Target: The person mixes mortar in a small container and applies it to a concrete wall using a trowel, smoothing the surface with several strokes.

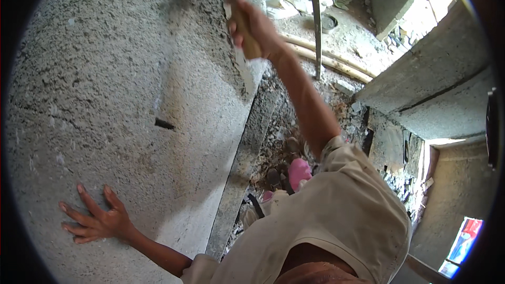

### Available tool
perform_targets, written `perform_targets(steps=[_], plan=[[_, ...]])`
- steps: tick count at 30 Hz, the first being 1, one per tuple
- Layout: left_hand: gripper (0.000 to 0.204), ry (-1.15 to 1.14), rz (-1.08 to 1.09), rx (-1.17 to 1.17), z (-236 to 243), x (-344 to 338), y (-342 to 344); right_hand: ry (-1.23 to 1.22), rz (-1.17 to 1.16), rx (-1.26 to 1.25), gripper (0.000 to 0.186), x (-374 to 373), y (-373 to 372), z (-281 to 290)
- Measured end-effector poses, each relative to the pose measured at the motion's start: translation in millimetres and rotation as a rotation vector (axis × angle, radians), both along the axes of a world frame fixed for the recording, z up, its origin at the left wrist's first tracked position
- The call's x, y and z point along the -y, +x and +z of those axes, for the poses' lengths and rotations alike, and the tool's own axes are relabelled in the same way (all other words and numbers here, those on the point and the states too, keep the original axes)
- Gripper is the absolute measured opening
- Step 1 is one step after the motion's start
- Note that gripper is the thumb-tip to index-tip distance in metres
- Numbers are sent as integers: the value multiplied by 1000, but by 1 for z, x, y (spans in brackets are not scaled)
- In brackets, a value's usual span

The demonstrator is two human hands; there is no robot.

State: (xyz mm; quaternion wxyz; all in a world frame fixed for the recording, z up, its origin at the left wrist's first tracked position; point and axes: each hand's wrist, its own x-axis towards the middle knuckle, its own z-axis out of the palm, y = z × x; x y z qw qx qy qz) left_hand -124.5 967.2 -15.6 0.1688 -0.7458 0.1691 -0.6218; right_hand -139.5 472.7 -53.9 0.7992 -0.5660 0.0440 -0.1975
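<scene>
1. Closest to us is our pale shirt (347, 205), leaning beside the rough cement wall (121, 131); a balanced stance should help control the reach.
2. Our right hand (262, 29) is clenched around a wooden-handled tool (247, 37), close to the wall's right edge. Motion blur hides the working end, so we cannot tell whether it touches the surface.
3. Our left hand (105, 221) grasps nothing: its fingers are spread over the wall toward its lower left, well apart from the tool. That makes a sound brace, and we should lean through the palm.
4. Since our right forearm (302, 92) reaches far out, we would do better to step nearer and bend the elbow, so pressure comes evenly.
5. Near that right edge, we judge lighter, shorter strokes best; a hard one could chip the corner or slip off.
6. We should ease around the dark slot (164, 123), between our two hands, where the tool might snag.
7. Loose rubble (273, 139) lies past the concrete ledge (229, 200) along the wall's foot, so we ought to check our footing before shifting.
</scene>
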Motion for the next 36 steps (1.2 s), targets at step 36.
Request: perform_targets(steps=[36], plan=[[72,-197,884,-2265,-449,-39,-316,-231,-374,-1349,31,38,-506,-905]])
